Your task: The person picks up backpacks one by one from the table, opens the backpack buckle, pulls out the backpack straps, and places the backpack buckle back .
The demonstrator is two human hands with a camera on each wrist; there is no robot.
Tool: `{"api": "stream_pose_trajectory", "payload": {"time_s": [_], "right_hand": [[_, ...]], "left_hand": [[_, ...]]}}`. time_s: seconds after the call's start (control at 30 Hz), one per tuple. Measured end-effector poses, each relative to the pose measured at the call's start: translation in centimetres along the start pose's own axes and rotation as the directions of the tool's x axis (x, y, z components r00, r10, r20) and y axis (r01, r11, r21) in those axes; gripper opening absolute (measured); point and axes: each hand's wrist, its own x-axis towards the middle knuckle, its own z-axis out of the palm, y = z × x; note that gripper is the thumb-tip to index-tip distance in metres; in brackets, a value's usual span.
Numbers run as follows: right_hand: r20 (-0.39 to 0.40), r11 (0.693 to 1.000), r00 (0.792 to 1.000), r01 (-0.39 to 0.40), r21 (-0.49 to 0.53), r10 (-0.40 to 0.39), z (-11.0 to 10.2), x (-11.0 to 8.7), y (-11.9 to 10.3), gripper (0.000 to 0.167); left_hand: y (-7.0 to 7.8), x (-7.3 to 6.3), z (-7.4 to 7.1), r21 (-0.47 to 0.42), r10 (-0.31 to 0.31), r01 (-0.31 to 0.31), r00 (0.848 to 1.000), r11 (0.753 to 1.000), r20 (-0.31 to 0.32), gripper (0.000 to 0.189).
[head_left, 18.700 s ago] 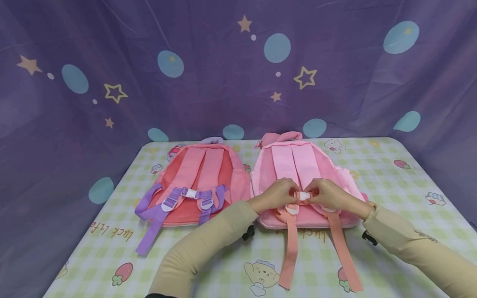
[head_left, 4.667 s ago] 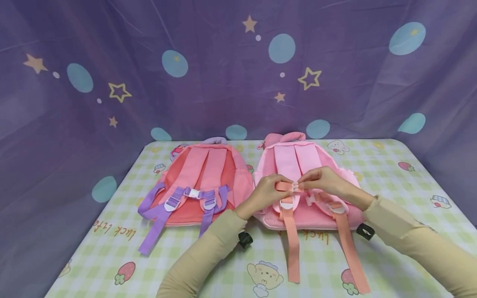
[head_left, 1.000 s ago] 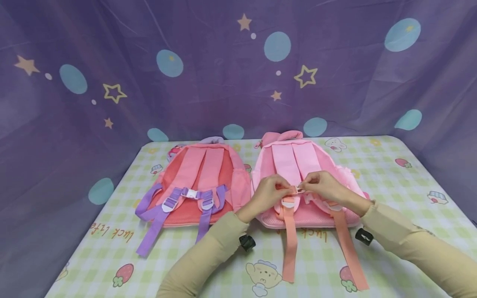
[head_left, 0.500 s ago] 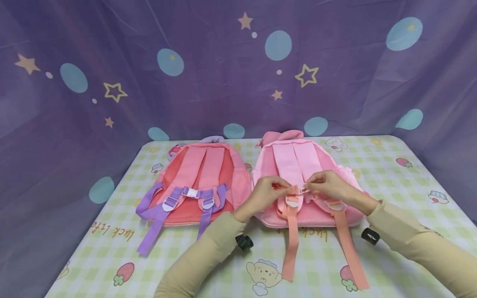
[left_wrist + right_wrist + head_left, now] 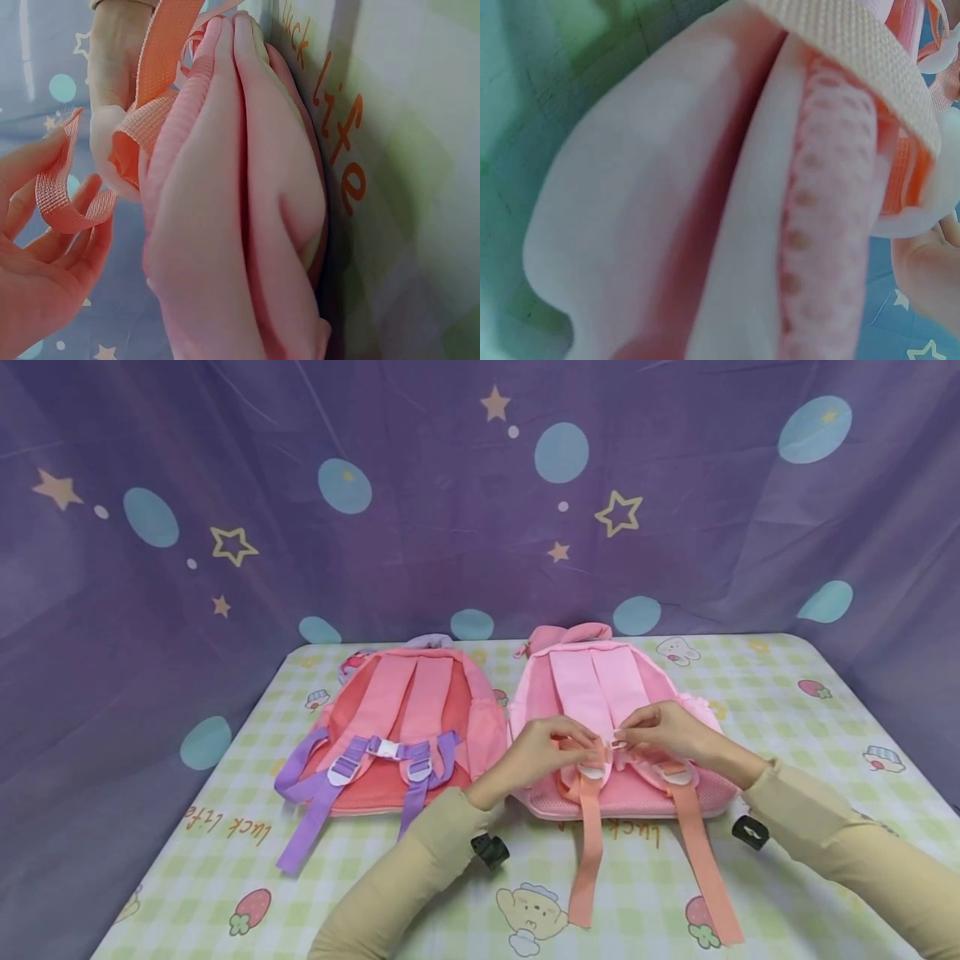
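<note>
Far left on the checked tabletop [image 5: 780, 752]: coral backpack [image 5: 427, 702], back panel up, two broad padded shoulder straps side by side. Flat purple webbing [image 5: 315, 822] trails from its lower end, bridged by a small white buckle [image 5: 388, 749].

Next, my left hand [image 5: 543, 743]: fingers bent, partly open, pinching orange webbing [image 5: 56, 206] between thumb and fingertips; weave coarse, strip bowed into a U.

Beneath my hands, just beside the coral bag: pale-pink backpack [image 5: 633, 681], also back up. Lower panel is mesh; the side cloth looks soft and deeply creased. Two orange strap tails [image 5: 702, 864] run flat over its bottom edge onto the checks.

Rightmost, my right hand [image 5: 671, 731]: thumb and forefinger nearly together, gripping a white buckle piece [image 5: 617, 742] near the left fingertips.
</note>
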Motion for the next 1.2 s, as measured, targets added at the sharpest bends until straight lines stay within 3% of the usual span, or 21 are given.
{"api": "stream_pose_trajectory", "payload": {"time_s": [0.23, 0.5, 0.8, 1.03, 1.2], "right_hand": [[-0.004, 1.0, 1.0, -0.002, -0.021, 0.002, -0.1, 0.1, 0.1, 0.023], [0.012, 1.0, 1.0, 0.026, -0.005, -0.026, -0.2, 0.2, 0.1, 0.024], [0.02, 0.999, 1.0, 0.024, -0.027, -0.023, -0.5, 0.0, 0.1, 0.024], [0.026, 0.997, 0.997, 0.071, -0.04, -0.07, -0.5, 0.0, 0.2, 0.023], [0.018, 0.995, 0.995, 0.096, -0.04, -0.096, -0.6, 0.0, 0.4, 0.023]], "left_hand": [[0.4, -0.4, 0.2, 0.077, 0.066, -0.069, 0.997, 0.995, 0.049, 0.009], [0.6, -1.0, 0.2, 0.09, 0.139, -0.145, 0.988, 0.985, 0.064, 0.011], [0.7, -1.3, 0.3, 0.059, 0.178, -0.183, 0.98, 0.981, 0.085, 0.017], [0.4, -1.2, 0.1, 0.082, 0.223, -0.233, 0.968, 0.969, 0.118, 0.018], [0.5, -1.0, 0.0, 0.078, 0.206, -0.216, 0.971, 0.973, 0.123, 0.02]]}}
